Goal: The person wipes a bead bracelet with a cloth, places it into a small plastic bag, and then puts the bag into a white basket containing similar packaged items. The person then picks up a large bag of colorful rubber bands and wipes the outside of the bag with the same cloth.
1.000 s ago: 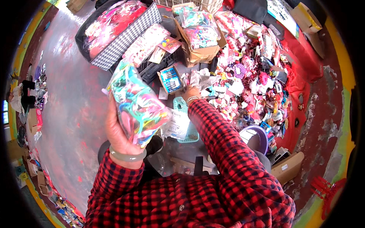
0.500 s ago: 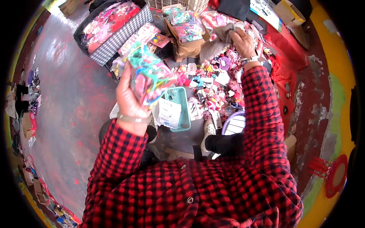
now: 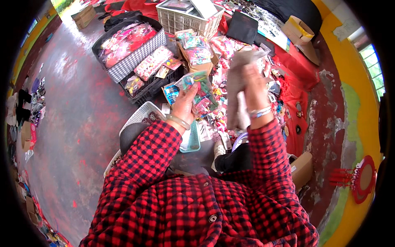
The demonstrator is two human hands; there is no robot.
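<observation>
My left hand (image 3: 184, 105) is closed around a clear plastic bag (image 3: 204, 92) with bright, many-coloured small items inside. The bag is held above the heap of hair accessories (image 3: 222, 138), in front of my body. Just to its right, my right hand (image 3: 257, 92) grips a grey-brown cloth (image 3: 235, 92). Motion blurs this hand and the cloth, which hangs lengthwise beside the fingers. Below the bag, a teal plastic basket (image 3: 192, 144) shows partly, with my left forearm and hand hiding some of it.
A white basket (image 3: 142, 113) stands by my left leg. Farther off are a houndstooth fabric box (image 3: 135, 51) of packed goods, a dark crate (image 3: 154, 91), a cardboard box (image 3: 193, 66) of bags and a cream crate (image 3: 189, 22). Red cloth (image 3: 294, 84) lies at the right.
My left hand has brought the bag rightward to the middle. My right hand has come nearer with the cloth, which is now raised off the heap. The view has shifted slightly.
</observation>
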